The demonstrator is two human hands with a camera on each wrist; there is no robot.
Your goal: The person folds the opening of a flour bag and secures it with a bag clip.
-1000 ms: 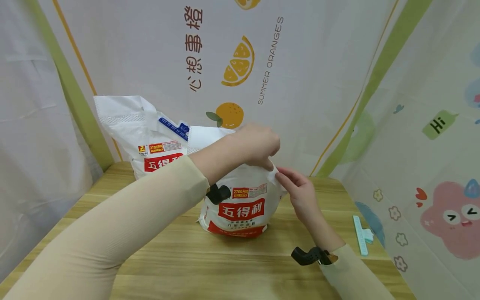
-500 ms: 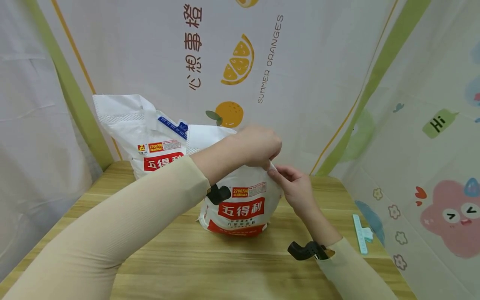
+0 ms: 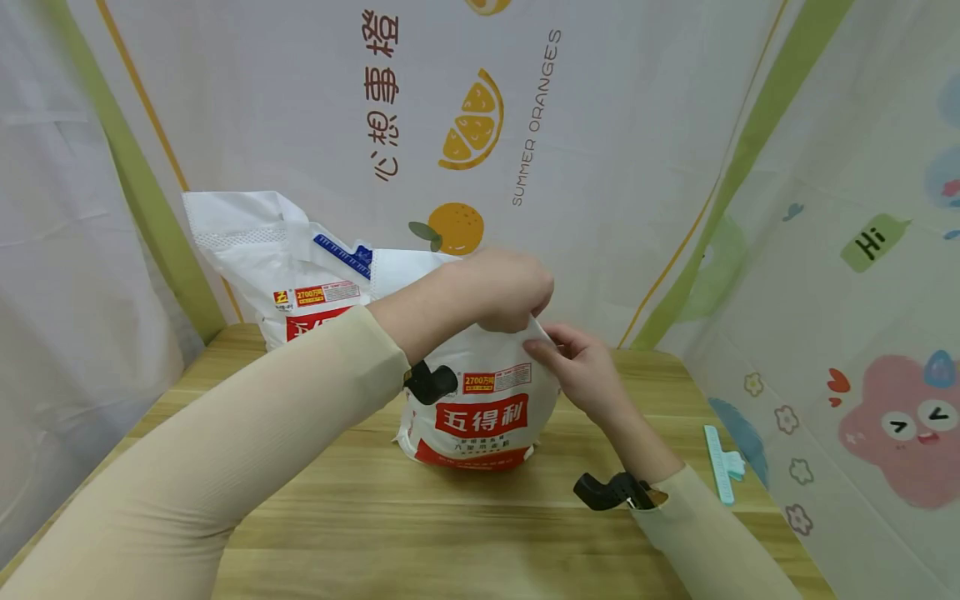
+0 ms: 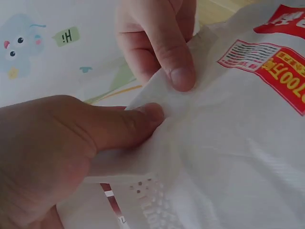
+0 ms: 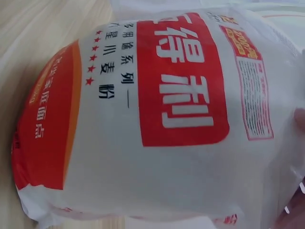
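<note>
A white flour bag point(image 3: 480, 421) with red printing stands upright on the table, its top gathered under both hands. My left hand point(image 3: 513, 287) reaches across and pinches the folded top edge; in the left wrist view its thumb presses on the white fabric. Close by, at the bag's upper right corner, my right hand point(image 3: 588, 371) pinches the edge between thumb and fingers. The right wrist view shows mostly the bag's printed front point(image 5: 181, 86), with only bits of fingers at the right border. Part of the bag's top is hidden behind my left hand and forearm.
Behind to the left stands a second flour bag point(image 3: 247, 258), with a blue sealing clip point(image 3: 343, 254) across its slanted top. A mint-green sealing clip point(image 3: 720, 467) lies near the right edge of the wooden table point(image 3: 420, 533). Printed curtains point(image 3: 600, 125) enclose the table.
My right hand has slid left and slightly up along the bag's edge, nearer to the left hand. The left hand keeps its pinch, and the bag stays in place.
</note>
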